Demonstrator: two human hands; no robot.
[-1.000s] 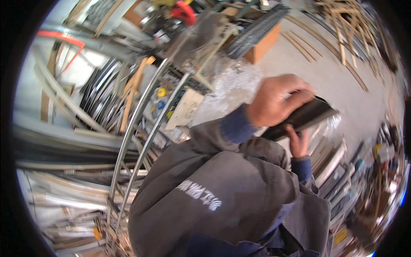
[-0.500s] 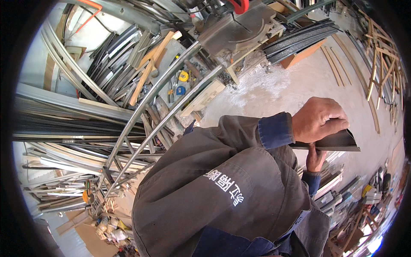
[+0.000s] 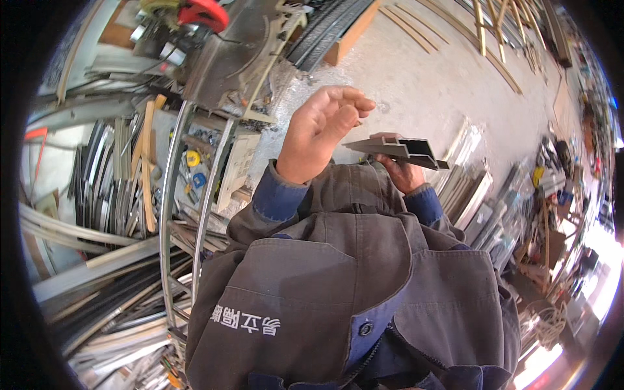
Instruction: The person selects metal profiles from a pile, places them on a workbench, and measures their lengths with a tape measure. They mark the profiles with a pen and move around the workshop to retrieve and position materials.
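Close before the chest, a short grey metal profile (image 3: 398, 151) is gripped from beneath by the right hand (image 3: 402, 174), whose fingers are mostly hidden behind the piece. Its long axis is laid roughly level, left to right, with the hollow, ribbed cut end turned to the right and slightly downward. The left hand (image 3: 323, 132) is held raised just beside the profile's left tip, fingers curled half shut; whether the tip is actually touched cannot be made out. Both wrists are covered by blue cuffs under a grey work jacket (image 3: 338, 292). Beyond, a saw (image 3: 224, 49) with a red handle is cut off at the top edge, and long metal bars (image 3: 110, 188) are seen heaped at the left.
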